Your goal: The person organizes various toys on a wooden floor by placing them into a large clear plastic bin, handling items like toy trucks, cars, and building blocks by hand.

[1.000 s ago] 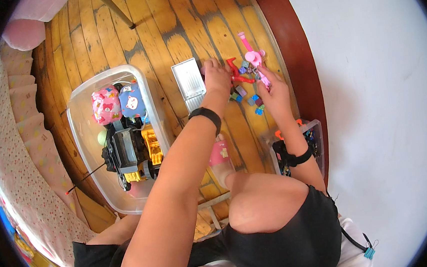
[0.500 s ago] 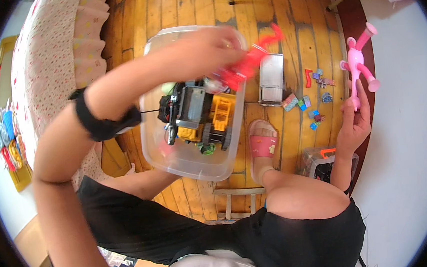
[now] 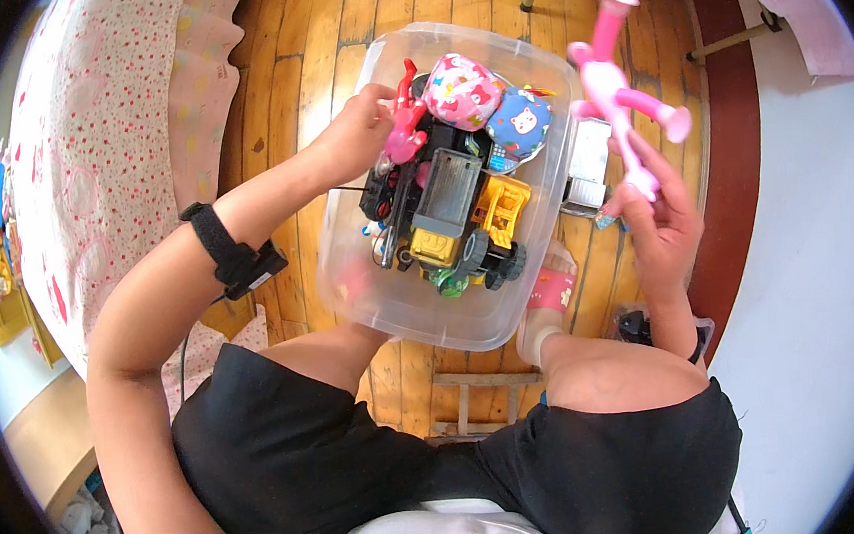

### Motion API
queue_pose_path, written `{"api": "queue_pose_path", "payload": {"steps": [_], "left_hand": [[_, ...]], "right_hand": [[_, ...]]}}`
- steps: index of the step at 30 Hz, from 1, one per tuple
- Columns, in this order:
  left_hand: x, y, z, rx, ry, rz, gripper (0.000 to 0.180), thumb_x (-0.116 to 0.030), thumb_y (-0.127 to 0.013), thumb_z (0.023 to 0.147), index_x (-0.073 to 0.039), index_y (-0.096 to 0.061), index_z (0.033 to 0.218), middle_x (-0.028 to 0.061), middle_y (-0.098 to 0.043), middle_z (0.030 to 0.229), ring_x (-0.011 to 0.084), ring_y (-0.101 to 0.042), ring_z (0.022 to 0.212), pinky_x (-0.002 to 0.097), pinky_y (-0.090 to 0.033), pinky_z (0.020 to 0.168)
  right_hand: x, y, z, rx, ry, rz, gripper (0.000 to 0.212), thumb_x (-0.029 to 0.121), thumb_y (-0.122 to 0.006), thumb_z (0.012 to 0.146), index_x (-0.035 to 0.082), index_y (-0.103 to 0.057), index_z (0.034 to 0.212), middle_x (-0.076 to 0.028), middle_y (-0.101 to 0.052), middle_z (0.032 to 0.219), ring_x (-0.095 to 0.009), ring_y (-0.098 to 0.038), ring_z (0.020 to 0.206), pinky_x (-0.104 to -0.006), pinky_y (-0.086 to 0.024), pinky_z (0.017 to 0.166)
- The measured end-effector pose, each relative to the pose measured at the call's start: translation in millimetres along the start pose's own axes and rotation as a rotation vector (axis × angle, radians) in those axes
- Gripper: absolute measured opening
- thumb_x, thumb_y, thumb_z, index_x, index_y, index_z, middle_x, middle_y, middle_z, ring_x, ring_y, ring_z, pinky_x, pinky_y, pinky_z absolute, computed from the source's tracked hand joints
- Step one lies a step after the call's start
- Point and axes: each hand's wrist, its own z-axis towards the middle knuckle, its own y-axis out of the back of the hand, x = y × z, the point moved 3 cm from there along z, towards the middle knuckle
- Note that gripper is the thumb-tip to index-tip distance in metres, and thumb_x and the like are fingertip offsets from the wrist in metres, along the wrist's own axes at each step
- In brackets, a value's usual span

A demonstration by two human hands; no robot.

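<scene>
My left hand point(image 3: 355, 137) pinches a red plastic toy with thin limbs point(image 3: 404, 133) at the left side of a clear plastic bin point(image 3: 406, 319). In the bin lie a toy dump truck with a grey bed and yellow cab point(image 3: 446, 195), a yellow toy vehicle with black wheels point(image 3: 504, 206), a pink patterned ball point(image 3: 461, 92) and a blue ball with an animal picture point(image 3: 520, 124). To the right of the bin, my right hand point(image 3: 662, 223) grips the long end of a pink toy with tube limbs and cup-shaped feet point(image 3: 605, 82), held up in the air.
A silver toy car point(image 3: 589, 159) stands on the wooden floor point(image 3: 397, 400) right of the bin, partly behind my right hand. A small box with dark contents point(image 3: 637, 328) sits by my right forearm. The bed with a patterned cover point(image 3: 125, 120) is at left, a white wall point(image 3: 808, 267) at right.
My left hand has carried the red toy leftward, from over the bin's right side to its left, uncovering the two balls. The pink toy has shifted left in view as the view moved.
</scene>
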Motion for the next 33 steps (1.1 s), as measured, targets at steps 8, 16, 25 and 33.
{"api": "queue_pose_path", "payload": {"steps": [8, 16, 25, 33], "left_hand": [[-32, 48, -13, -0.200, -0.041, 0.005, 0.049, -0.017, -0.056, 0.101, -0.005, -0.038, 0.146, 0.0170, -0.055, 0.133, 0.0235, -0.057, 0.115, 0.0344, -0.048, 0.097], [-47, 56, -21, -0.202, -0.152, -0.049, 0.046, -0.026, -0.054, 0.104, -0.005, -0.043, 0.143, 0.0148, -0.054, 0.131, 0.0213, -0.056, 0.116, 0.0342, -0.046, 0.100], [-49, 39, -35, -0.119, -0.177, 0.149, 0.032, -0.024, -0.059, 0.101, -0.001, -0.055, 0.123, 0.0175, -0.061, 0.120, 0.0237, -0.061, 0.110, 0.0347, -0.051, 0.091], [-46, -39, -74, 0.498, -0.443, 0.364, 0.042, -0.010, -0.065, 0.089, -0.002, -0.053, 0.128, 0.0172, -0.057, 0.125, 0.0362, -0.060, 0.114, 0.0441, -0.049, 0.096]], "right_hand": [[-2, -101, 38, 0.337, -0.177, 0.379, 0.027, 0.010, -0.056, 0.101, -0.002, -0.059, 0.125, -0.013, -0.067, 0.115, -0.011, -0.066, 0.079, -0.0206, -0.048, 0.060], [-14, -105, 38, 0.387, -0.162, 0.452, 0.027, 0.023, -0.049, 0.106, 0.002, -0.056, 0.121, -0.009, -0.065, 0.102, -0.010, -0.062, 0.078, -0.0218, -0.047, 0.064], [-11, -72, 34, 0.501, 0.057, -0.213, 0.024, 0.012, -0.059, 0.096, 0.005, -0.060, 0.119, -0.004, -0.060, 0.098, -0.011, -0.053, 0.082, -0.0251, -0.044, 0.074], [-22, -55, 41, 0.540, 0.035, -0.222, 0.021, 0.010, -0.055, 0.094, 0.002, -0.061, 0.113, -0.007, -0.064, 0.097, -0.014, -0.058, 0.086, -0.0276, -0.047, 0.080]]}}
